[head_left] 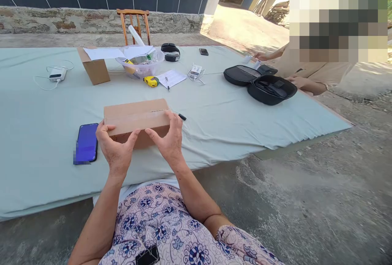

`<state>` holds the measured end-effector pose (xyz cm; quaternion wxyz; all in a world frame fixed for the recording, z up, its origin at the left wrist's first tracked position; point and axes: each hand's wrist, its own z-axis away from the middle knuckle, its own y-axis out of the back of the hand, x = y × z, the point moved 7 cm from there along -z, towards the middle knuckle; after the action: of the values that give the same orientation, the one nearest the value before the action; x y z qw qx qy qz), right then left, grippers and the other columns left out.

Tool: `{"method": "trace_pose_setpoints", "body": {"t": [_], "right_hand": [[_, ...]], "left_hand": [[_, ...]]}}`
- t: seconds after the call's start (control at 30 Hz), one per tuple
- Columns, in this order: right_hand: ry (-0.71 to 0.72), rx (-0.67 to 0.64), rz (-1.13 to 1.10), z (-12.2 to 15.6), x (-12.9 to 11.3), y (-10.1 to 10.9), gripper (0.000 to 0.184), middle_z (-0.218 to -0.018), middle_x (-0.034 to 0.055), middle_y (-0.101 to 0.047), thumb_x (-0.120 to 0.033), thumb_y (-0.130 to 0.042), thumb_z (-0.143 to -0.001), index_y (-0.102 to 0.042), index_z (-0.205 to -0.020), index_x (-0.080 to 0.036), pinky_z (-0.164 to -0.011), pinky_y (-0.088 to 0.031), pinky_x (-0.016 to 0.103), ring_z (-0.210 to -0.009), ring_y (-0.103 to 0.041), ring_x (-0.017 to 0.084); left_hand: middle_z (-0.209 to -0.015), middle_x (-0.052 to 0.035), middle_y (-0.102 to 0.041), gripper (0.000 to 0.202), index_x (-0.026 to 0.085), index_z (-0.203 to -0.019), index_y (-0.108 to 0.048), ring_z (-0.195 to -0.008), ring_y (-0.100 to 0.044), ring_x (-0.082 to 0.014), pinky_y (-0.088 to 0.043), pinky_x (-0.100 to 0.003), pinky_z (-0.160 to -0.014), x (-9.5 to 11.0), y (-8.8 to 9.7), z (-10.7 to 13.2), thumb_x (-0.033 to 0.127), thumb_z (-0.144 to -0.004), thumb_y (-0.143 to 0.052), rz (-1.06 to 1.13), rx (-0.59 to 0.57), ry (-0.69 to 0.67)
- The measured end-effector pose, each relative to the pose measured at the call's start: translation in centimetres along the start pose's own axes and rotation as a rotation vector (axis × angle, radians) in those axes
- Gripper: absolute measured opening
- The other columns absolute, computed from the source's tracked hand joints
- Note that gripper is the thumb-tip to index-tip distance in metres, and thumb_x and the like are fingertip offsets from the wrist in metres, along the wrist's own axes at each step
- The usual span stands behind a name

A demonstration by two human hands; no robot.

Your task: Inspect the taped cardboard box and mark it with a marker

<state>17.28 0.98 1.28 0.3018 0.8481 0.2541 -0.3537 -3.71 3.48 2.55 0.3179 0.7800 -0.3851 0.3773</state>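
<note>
Left hand [115,150] and right hand [169,141] clasp a brown oblong cardboard box [136,112] by its ends, probably the best hold; it looks light, stiff, but dentable.

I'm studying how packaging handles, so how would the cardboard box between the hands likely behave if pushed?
The cardboard box would probably keep its shape, as its edges look fairly straight. Its flat faces suggest sliding rather than rolling. Its weight is hard to judge, since any contents are hidden.
</note>
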Motion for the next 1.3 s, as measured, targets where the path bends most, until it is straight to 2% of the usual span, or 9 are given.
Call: {"method": "trace_pose_setpoints", "body": {"t": [0.17, 0.37, 0.5, 0.6, 0.77, 0.83, 0.93, 1.03, 1.3], "right_hand": [[-0.09, -0.014, -0.042, 0.7, 1.7, -0.4, 0.06, -0.133, 0.0155, -0.06, -0.056, -0.081, -0.082, -0.06, -0.127, -0.023, -0.11, -0.053, 0.052, -0.131, -0.058, 0.031], [-0.094, -0.038, -0.166, 0.6, 2.4, 0.4, 0.038, -0.128, 0.0123, -0.069, -0.047, -0.069, -0.092, -0.063, -0.123, -0.025, -0.11, -0.053, 0.049, -0.126, -0.062, 0.028], [-0.23, -0.07, -0.37, 0.5, 4.2, 0.4, 0.046, -0.136, 0.0136, -0.07, -0.047, -0.062, -0.096, -0.059, -0.137, -0.024, -0.103, -0.056, 0.045, -0.123, -0.068, 0.026], [-0.316, -0.067, -0.494, 0.6, 5.3, 0.5, 0.054, -0.138, 0.0146, -0.071, -0.05, -0.059, -0.097, -0.056, -0.143, -0.022, -0.104, -0.057, 0.044, -0.123, -0.069, 0.025], [-0.348, -0.029, -0.443, 1.0, 5.5, 0.6, 0.057, -0.143, 0.0163, -0.068, -0.057, -0.053, -0.099, -0.058, -0.142, -0.019, -0.11, -0.055, 0.045, -0.13, -0.066, 0.027], [-0.289, -0.026, -0.307, 1.2, 4.7, 0.5, 0.068, -0.145, 0.0182, -0.065, -0.06, -0.056, -0.097, -0.05, -0.151, -0.02, -0.11, -0.054, 0.049, -0.131, -0.064, 0.029], [-0.145, -0.024, -0.067, 1.3, 2.8, 0.2, 0.097, -0.152, 0.0207, -0.057, -0.066, -0.071, -0.086, -0.033, -0.162, -0.021, -0.113, -0.05, 0.055, -0.14, -0.055, 0.035], [-0.118, -0.05, 0.034, 1.2, 2.2, 0.0, 0.11, -0.151, 0.022, -0.056, -0.07, -0.077, -0.079, -0.027, -0.164, -0.021, -0.11, -0.051, 0.056, -0.14, -0.054, 0.038], [-0.224, -0.077, -0.161, 1.3, 3.3, 0.6, 0.091, -0.145, 0.0187, -0.059, -0.059, -0.073, -0.088, -0.033, -0.162, -0.024, -0.109, -0.051, 0.052, -0.133, -0.059, 0.032]], "left_hand": [[-0.14, -0.0189, -0.054, 0.079, 0.025, -0.109, -0.045, -0.142, -0.048, -0.0382, -0.045, -0.053, -0.113, -0.2, -0.8, 0.5, 0.054, -0.057, -0.097, -0.09, -0.033, -0.046], [-0.138, -0.0188, -0.055, 0.077, 0.025, -0.109, -0.046, -0.142, -0.049, -0.0389, -0.045, -0.054, -0.113, -0.8, -0.8, 0.1, 0.053, -0.059, -0.096, -0.083, -0.053, -0.04], [-0.145, -0.0198, -0.054, 0.07, 0.023, -0.114, -0.05, -0.142, -0.051, -0.038, -0.047, -0.052, -0.112, -1.2, -0.5, -0.2, 0.053, -0.066, -0.091, -0.043, -0.078, 0.011], [-0.153, -0.0199, -0.052, 0.062, 0.023, -0.123, -0.05, -0.141, -0.055, -0.0346, -0.052, -0.047, -0.108, -1.2, -0.4, -0.2, 0.051, -0.078, -0.082, -0.01, -0.123, 0.025], [-0.153, -0.0189, -0.055, 0.06, 0.023, -0.147, -0.043, -0.139, -0.059, -0.0288, -0.051, -0.044, -0.112, -0.7, -0.3, 0.1, 0.048, -0.096, -0.063, 0.006, -0.121, -0.03], [-0.156, -0.0205, -0.052, 0.073, 0.022, -0.153, -0.038, -0.143, -0.055, -0.031, -0.049, -0.047, -0.116, -0.4, -0.6, 0.4, 0.053, -0.093, -0.066, -0.029, -0.109, -0.063], [-0.155, -0.0246, -0.049, 0.099, 0.018, -0.153, -0.038, -0.147, -0.048, -0.0396, -0.046, -0.056, -0.117, 0.4, -1.0, 0.8, 0.063, -0.077, -0.082, -0.166, -0.082, -0.131], [-0.148, -0.0242, -0.053, 0.103, 0.017, -0.149, -0.043, -0.144, -0.048, -0.0414, -0.044, -0.06, -0.117, 0.8, -1.2, 1.0, 0.066, -0.07, -0.087, -0.234, -0.076, -0.165], [-0.148, -0.0185, -0.054, 0.099, 0.024, -0.146, -0.048, -0.144, -0.046, -0.0384, -0.04, -0.057, -0.121, 0.3, -0.2, 0.1, 0.054, -0.063, -0.094, -0.121, -0.103, -0.07]]}}
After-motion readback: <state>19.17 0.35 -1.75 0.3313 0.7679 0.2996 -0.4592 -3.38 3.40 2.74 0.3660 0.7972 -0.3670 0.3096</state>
